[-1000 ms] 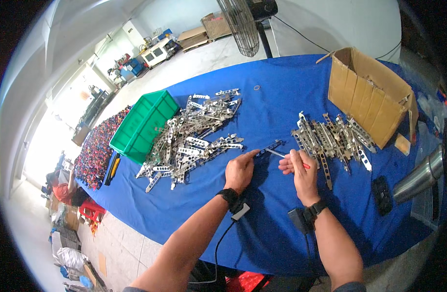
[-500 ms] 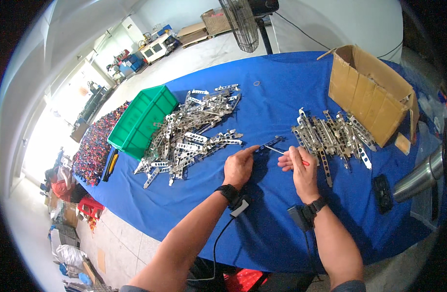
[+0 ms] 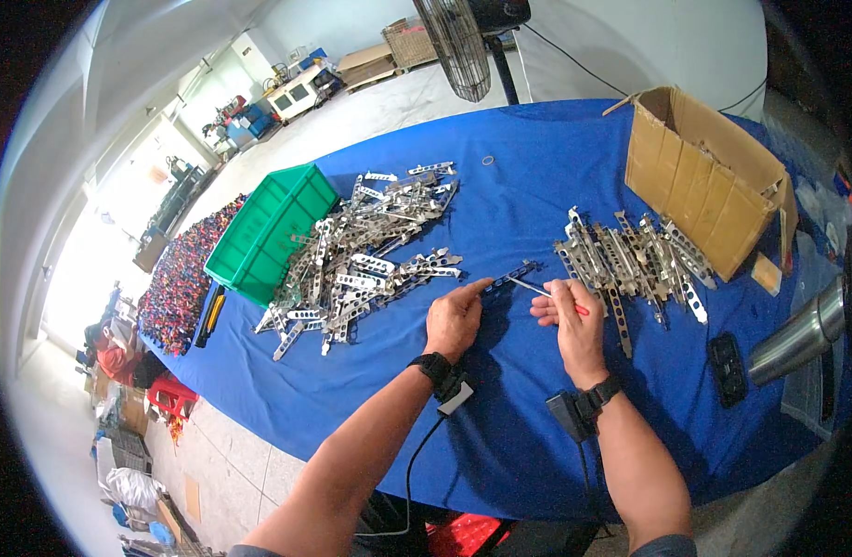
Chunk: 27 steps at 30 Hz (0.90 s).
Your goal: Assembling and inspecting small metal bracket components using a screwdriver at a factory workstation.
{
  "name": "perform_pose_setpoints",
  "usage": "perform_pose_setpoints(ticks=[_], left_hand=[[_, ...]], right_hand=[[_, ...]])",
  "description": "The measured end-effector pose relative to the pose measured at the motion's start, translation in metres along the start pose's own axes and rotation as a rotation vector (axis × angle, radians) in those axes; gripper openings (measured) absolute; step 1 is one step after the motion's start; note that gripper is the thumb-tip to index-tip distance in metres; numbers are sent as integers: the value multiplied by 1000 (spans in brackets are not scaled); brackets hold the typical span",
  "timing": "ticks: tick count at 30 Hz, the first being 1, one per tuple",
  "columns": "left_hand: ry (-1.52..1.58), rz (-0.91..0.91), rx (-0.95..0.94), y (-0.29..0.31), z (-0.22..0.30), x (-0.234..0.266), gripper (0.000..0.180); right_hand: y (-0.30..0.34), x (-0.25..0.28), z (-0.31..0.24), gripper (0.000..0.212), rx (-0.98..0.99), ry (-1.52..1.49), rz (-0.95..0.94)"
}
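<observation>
My left hand (image 3: 454, 321) is closed at the near-left end of a narrow metal strip with a row of holes (image 3: 512, 275), index finger and thumb at its tip. That strip lies low over the blue cloth between my hands. In my right hand (image 3: 574, 332) is a thin tool like a screwdriver, its red handle (image 3: 582, 310) in my grip. The bare metal shaft (image 3: 530, 288) slants leftward, its tip at the strip. Whether the tip touches the strip I cannot tell. Both wrists wear black straps with small devices and cables.
Loose metal strips are heaped at left (image 3: 351, 269), against a green crate (image 3: 273, 227). More strips lie side by side at right (image 3: 635, 260), near a cardboard box (image 3: 695, 176). A black tray-like item (image 3: 726, 369) and a metal cylinder (image 3: 797, 345) stand right; a fan (image 3: 458, 46) is beyond.
The shaft tip has shifted slightly along the strip, and more of the strip's holes show. Both hands stay nearly in place.
</observation>
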<state>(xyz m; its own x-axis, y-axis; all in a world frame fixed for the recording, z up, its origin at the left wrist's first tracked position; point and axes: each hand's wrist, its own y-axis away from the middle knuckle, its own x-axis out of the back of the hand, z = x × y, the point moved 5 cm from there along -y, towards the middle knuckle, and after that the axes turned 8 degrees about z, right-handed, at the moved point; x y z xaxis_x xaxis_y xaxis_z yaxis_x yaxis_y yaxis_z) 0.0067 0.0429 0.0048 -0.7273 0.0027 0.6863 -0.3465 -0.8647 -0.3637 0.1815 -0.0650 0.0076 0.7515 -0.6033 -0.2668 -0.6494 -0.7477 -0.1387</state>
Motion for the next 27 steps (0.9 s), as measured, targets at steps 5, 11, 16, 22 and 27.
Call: perform_pose_setpoints(ticks=[5, 11, 16, 22, 27], left_hand=[[-10, 54, -65, -2, 0, 1, 31], [-9, -2, -22, -2, -1, 0, 32], [-5, 50, -75, -2, 0, 0, 32], [-19, 55, -88, -1, 1, 1, 32], [3, 57, -84, -1, 1, 1, 33]], right_hand=[[0, 0, 3, 37, -39, -4, -27], [-1, 3, 1, 36, -34, 21, -11], [0, 1, 3, 37, -59, 16, -40], [0, 3, 3, 38, -33, 22, -13], [-1, 1, 2, 38, 1, 17, -6]])
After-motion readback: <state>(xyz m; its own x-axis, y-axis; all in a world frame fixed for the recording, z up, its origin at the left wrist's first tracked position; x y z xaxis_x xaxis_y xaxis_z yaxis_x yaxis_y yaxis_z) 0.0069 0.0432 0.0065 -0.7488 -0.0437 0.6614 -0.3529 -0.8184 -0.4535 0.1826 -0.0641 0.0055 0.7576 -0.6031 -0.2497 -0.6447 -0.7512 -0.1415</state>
